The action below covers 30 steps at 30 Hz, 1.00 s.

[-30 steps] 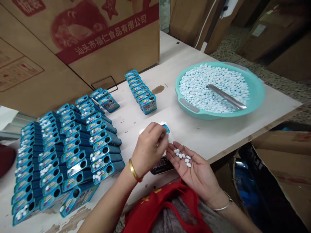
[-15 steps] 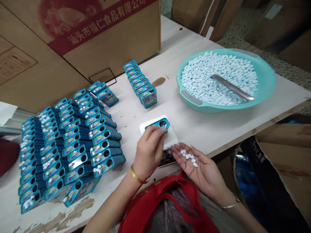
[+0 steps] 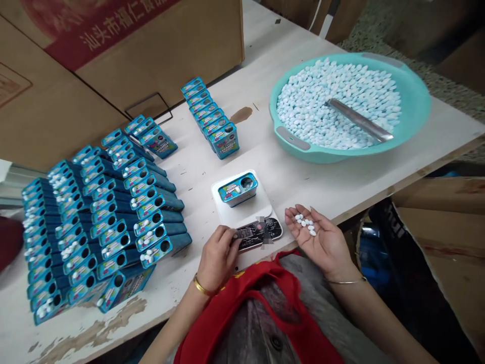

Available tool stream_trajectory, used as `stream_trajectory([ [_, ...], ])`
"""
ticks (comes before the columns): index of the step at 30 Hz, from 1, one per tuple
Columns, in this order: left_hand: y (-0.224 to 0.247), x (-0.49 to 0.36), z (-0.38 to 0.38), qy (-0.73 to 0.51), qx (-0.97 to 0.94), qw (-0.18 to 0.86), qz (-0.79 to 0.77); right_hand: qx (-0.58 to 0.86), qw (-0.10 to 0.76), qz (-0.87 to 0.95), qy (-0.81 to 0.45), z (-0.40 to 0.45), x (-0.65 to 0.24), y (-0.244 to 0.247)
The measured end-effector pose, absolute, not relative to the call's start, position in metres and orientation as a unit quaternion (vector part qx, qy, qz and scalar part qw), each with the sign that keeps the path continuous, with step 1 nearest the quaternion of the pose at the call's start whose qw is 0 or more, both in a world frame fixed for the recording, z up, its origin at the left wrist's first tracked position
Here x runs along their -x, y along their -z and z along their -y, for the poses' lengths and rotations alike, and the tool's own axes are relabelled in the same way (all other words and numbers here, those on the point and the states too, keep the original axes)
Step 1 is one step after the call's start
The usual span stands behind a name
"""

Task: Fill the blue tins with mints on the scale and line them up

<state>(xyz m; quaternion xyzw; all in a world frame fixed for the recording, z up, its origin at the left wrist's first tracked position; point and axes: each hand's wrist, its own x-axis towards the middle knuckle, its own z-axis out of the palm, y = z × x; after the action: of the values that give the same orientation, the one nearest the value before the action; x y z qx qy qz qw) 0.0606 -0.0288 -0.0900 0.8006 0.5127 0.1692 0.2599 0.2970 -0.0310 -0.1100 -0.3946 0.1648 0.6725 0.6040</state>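
Observation:
A blue candy tin [image 3: 238,189] with a round opening stands on the white plate of a digital kitchen scale [image 3: 223,216]. White candies lie on its lid and show in its opening. My left hand [image 3: 220,255] is at the left end of the scale's black display panel, its fingers drawn together; whether something small is between them is hidden. Palm up to the right of the scale, my right hand [image 3: 322,242] cups several white oval candies [image 3: 305,223], its fingers loosely curled.
Rows of blue tins [image 3: 109,217], many with candies on their lids, fill the table's left side. Another row of tins [image 3: 210,116] stands behind the scale. A turquoise basin [image 3: 322,157] of candies holds a metal scoop [image 3: 358,120]. A large cardboard box [image 3: 182,55] stands at the back.
My left hand has moved from the tin down to the scale's front left, uncovering the tin and display. My right hand has shifted slightly right and up, still holding candies. The view has tilted slightly.

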Motion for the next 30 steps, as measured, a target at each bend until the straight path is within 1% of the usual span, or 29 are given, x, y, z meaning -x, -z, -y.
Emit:
stream_trajectory([
  [3,0.096,-0.058,0.034,-0.140,-0.819,0.237,-0.504,0.393,0.588,-0.168,-0.687,0.034,-0.289,0.107],
  [8,0.098,-0.055,0.036,-0.131,-0.819,0.198,-0.523,0.384,0.573,-0.160,-0.706,0.039,-0.280,0.101],
  [10,0.088,-0.058,0.029,-0.168,-0.818,0.199,-0.513,0.376,0.568,-0.153,-0.716,0.039,-0.277,0.097],
  [12,0.071,-0.066,0.016,-0.233,-0.818,0.189,-0.491,0.369,0.560,-0.148,-0.727,0.038,-0.273,0.093],
  [14,0.051,-0.077,-0.004,-0.297,-0.817,0.149,-0.471,0.359,0.550,-0.145,-0.740,0.036,-0.268,0.087],
  [16,0.034,-0.089,-0.026,-0.325,-0.819,0.096,-0.463,0.347,0.539,-0.139,-0.755,0.034,-0.264,0.081],
  [19,0.023,-0.102,-0.051,-0.295,-0.831,0.052,-0.469,0.332,0.526,-0.130,-0.772,0.033,-0.260,0.073],
  [21,0.024,-0.106,-0.051,-0.271,-0.843,0.055,-0.461,0.325,0.520,-0.128,-0.779,0.033,-0.259,0.070],
  [24,0.032,-0.112,-0.029,-0.233,-0.878,0.100,-0.405,0.320,0.517,-0.138,-0.782,0.035,-0.262,0.068],
  [26,0.042,-0.117,-0.008,-0.173,-0.908,0.128,-0.360,0.320,0.514,-0.149,-0.782,0.041,-0.265,0.071],
  [28,0.054,-0.123,0.011,-0.130,-0.925,0.136,-0.331,0.328,0.496,-0.153,-0.789,0.052,-0.269,0.076],
  [30,0.065,-0.130,0.025,-0.129,-0.935,0.135,-0.302,0.343,0.493,-0.135,-0.788,0.066,-0.273,0.084],
])
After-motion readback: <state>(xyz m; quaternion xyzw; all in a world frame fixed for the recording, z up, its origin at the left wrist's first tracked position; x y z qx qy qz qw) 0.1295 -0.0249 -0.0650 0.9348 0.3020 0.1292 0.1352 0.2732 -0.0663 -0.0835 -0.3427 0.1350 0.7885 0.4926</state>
